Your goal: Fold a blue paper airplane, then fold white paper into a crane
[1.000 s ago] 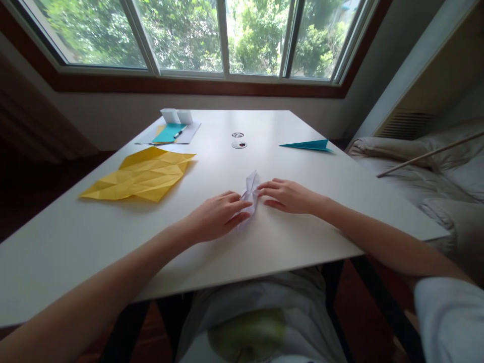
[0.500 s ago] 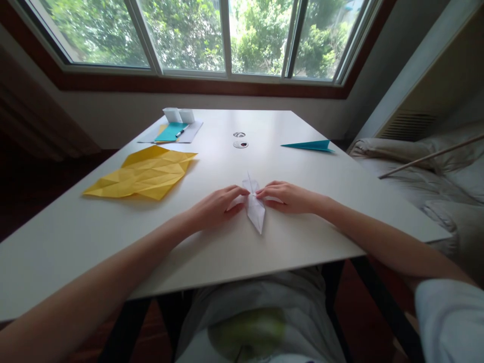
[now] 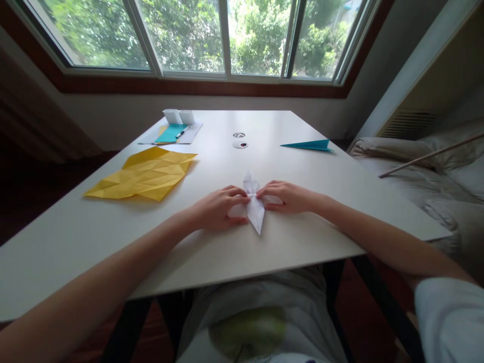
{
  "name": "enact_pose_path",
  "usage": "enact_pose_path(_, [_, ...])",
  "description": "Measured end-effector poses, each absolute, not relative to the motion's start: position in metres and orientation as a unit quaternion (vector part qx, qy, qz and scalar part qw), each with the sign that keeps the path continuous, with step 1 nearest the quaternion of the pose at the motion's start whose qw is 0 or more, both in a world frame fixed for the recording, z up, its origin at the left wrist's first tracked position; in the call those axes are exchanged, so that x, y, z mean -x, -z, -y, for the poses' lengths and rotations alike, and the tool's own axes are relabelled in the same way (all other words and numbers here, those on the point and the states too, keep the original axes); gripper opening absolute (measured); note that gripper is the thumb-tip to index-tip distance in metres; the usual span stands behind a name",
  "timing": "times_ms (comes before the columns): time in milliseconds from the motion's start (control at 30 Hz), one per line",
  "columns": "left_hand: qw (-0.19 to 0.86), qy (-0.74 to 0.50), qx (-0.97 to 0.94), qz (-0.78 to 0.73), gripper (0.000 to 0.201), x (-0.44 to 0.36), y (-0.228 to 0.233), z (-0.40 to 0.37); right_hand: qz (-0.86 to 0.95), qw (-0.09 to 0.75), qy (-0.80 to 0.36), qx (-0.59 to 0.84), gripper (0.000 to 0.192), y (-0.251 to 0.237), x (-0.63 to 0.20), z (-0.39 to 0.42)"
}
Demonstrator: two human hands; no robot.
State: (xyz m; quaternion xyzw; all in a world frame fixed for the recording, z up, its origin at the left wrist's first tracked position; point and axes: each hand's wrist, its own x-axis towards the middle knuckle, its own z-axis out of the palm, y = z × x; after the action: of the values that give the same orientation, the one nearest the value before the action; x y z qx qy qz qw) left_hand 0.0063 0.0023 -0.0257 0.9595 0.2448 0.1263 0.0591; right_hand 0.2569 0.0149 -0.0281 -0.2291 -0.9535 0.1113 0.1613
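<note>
A folded white paper (image 3: 256, 216) lies on the table in front of me, with a long point toward me and narrower pointed flaps at the far end. My left hand (image 3: 221, 207) holds its left side, fingertips at the middle crease and the thumb lower down by the near edge. From the other side my right hand (image 3: 285, 196) grips the paper, its fingertips pressed at the middle and its thumb just below. The fingertips partly hide the creases at the paper's centre.
On the white table (image 3: 212, 252), a creased yellow sheet (image 3: 147, 174) lies left and a blue folded paper plane (image 3: 310, 145) right. Behind the yellow sheet are stacked papers (image 3: 172, 132), a marker (image 3: 182, 132) and two small white boxes (image 3: 178, 116). Cable-hole covers (image 3: 240, 144) sit mid-table.
My left thumb has moved down and away from the left fingers, along the paper's near edge. The far flaps now look more spread. My right hand has barely moved.
</note>
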Motion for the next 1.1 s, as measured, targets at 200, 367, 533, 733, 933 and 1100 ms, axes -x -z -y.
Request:
enact_pose_path(200, [0.043,-0.123,-0.958,-0.256,0.063,-0.008,0.025,0.0,0.952,0.162,-0.095,0.242,0.026,0.025,-0.253,-0.012])
enact_pose_path(367, [0.017,-0.128,-0.952,-0.276,0.039,-0.014,0.026,0.003,0.944,0.179,-0.05,0.272,0.023,0.029,-0.249,-0.011])
enact_pose_path(533, [0.012,-0.151,-0.952,-0.267,0.027,-0.018,0.028,0.003,0.945,0.174,-0.023,0.275,0.025,0.031,-0.248,-0.01])
enact_pose_path(733, [0.027,-0.158,-0.948,-0.274,0.024,-0.017,0.029,0.001,0.949,0.171,-0.051,0.261,0.025,0.029,-0.25,-0.01])
enact_pose_path(933, [0.052,-0.141,-0.954,-0.261,0.034,-0.012,0.024,0.0,0.953,0.179,-0.083,0.23,0.024,0.026,-0.253,-0.014])
enact_pose_path(1100, [0.106,-0.17,-0.945,-0.26,0.029,-0.012,0.023,0.0,0.937,0.209,-0.103,0.26,0.02,0.028,-0.248,-0.014])
